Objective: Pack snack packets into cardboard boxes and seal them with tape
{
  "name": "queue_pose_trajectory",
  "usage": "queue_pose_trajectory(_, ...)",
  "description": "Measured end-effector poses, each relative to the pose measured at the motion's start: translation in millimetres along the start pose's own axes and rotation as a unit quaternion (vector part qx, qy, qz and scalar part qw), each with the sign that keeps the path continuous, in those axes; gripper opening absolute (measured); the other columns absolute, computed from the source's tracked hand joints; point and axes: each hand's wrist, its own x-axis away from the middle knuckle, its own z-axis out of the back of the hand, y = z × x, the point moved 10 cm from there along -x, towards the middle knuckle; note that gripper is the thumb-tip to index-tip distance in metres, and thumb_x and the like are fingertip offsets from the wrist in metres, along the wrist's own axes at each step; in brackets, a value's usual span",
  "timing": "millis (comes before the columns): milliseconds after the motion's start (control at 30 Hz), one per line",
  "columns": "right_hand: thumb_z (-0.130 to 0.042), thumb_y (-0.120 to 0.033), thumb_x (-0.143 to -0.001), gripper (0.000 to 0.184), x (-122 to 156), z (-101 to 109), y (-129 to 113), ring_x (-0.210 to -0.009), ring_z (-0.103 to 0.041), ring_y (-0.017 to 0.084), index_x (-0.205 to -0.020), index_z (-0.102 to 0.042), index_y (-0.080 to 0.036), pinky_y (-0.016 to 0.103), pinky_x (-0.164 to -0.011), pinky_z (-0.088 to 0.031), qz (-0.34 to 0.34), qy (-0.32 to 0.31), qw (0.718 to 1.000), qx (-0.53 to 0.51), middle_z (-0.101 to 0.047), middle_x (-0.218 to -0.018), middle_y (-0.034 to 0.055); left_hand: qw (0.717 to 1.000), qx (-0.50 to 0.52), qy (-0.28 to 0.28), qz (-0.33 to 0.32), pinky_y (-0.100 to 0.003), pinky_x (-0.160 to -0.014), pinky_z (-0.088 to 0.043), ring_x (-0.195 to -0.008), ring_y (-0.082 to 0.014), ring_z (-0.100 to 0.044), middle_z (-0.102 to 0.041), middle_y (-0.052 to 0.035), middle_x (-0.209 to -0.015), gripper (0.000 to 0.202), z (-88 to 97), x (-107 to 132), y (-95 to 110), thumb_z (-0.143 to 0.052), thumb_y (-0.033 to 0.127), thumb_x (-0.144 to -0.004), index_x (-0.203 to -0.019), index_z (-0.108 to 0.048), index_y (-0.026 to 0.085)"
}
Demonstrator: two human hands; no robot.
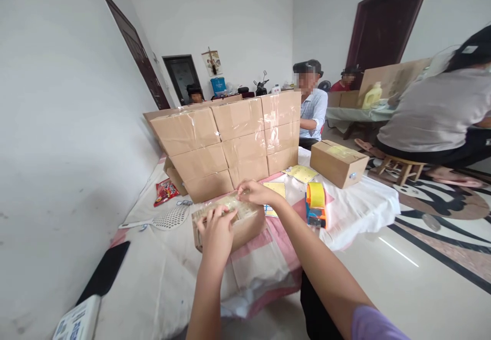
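A small cardboard box [245, 232] with clear tape across its top sits on the cloth-covered table in front of me. My left hand [218, 230] rests on the top of this box toward its left end, fingers bent and apart. Over the box's far edge, my right hand [251, 193] is closed in a pinch; what lies between its fingertips is too small to make out. To the right stands a tape dispenser [316, 204] with a yellow and orange body. Yellow patterned sheets [301, 173] lie behind the box, partly covered by my right arm.
A wall of stacked, taped cardboard boxes [245, 145] rises just beyond. Another closed carton [339, 163] stands at the table's right. On the left are a white perforated scoop [171, 218] and a red snack bag [165, 191]. Several people sit around the room.
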Motion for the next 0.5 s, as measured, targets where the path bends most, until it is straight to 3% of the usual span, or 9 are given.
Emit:
queue_pose_trajectory(100, -0.069, -0.019, -0.078, 0.003, -1.6, -1.6, 1.8, -0.117, -0.054, 0.027, -0.079, -0.07, -0.016, 0.038, -0.103, -0.041, 0.006, 0.002, 1.0, 0.027, -0.06, -0.109, 0.0093, 1.0, 0.013, 0.005, -0.006, -0.049, -0.101, -0.034, -0.109, -0.0216, -0.058, -0.068, -0.0032, -0.116, 0.052, -1.2, 1.0, -0.3, -0.044, 0.005, -0.088, -0.115, -0.074, 0.038)
queue_pose_trajectory(300, -0.064, -0.018, -0.082, 0.006, -3.9, -7.5, 2.9, -0.106, -0.06, 0.023, -0.077, -0.066, -0.014, 0.037, -0.098, -0.044, 0.014, -0.019, 0.999, -0.039, -0.059, -0.111, 0.0093, 1.0, 0.016, 0.021, -0.01, -0.047, -0.1, -0.034, -0.107, -0.0208, -0.06, -0.069, -0.0016, -0.115, 0.051, -1.1, 3.1, -2.5, -0.047, 0.005, -0.088, -0.115, -0.073, 0.039)
queue_pose_trajectory(400, -0.066, -0.028, -0.085, 0.014, 5.8, 4.9, -18.4, -0.108, -0.059, 0.022, -0.079, -0.066, -0.015, 0.037, -0.098, -0.043, 0.044, -0.018, 0.994, -0.102, -0.059, -0.118, 0.0093, 1.0, 0.016, 0.018, -0.005, -0.047, -0.099, -0.034, -0.108, -0.0213, -0.06, -0.069, -0.0019, -0.116, 0.049, -2.3, 3.2, -3.6, -0.046, 0.006, -0.09, -0.114, -0.074, 0.039)
queue_pose_trajectory(500, -0.068, -0.038, -0.087, 0.024, 22.2, 25.6, -57.6, -0.11, -0.058, 0.021, -0.079, -0.065, -0.016, 0.034, -0.091, -0.047, 0.099, -0.031, 0.977, -0.186, -0.057, -0.129, 0.0097, 1.0, 0.02, 0.016, -0.004, -0.048, -0.099, -0.035, -0.108, -0.0216, -0.06, -0.069, -0.0015, -0.116, 0.049, -3.2, 2.7, -4.1, -0.045, 0.007, -0.091, -0.114, -0.073, 0.039)
